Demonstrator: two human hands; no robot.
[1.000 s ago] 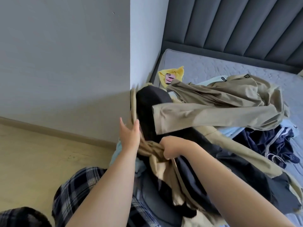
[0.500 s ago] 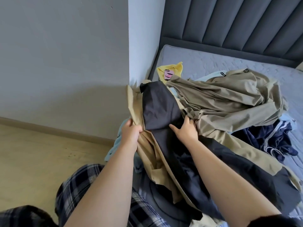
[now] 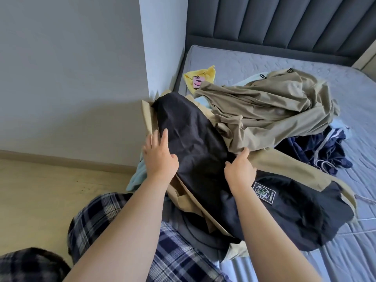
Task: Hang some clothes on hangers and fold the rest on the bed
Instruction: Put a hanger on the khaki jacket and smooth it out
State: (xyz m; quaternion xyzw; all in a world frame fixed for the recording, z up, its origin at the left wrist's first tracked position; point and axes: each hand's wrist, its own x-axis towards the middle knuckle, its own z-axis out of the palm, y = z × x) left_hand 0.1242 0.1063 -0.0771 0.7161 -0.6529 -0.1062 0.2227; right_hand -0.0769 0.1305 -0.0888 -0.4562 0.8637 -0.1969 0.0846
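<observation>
Left hand [image 3: 159,157] lies flat with straight fingers on the black jacket [image 3: 195,143], probably smoothing it for folding; right hand [image 3: 240,169] rests on the same jacket, fingertips tucked under the khaki garment [image 3: 264,110], so its grip can't be told; the jacket is spread over the clothes pile [image 3: 317,155] at the bed [image 3: 244,64] edge.

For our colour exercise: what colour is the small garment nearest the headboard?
The garment is yellow with a pink patch; head view shows it best.

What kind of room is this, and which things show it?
Most likely a bedroom: a mattress with a padded headboard behind it, and a pile of clothes lying on the mattress.
</observation>
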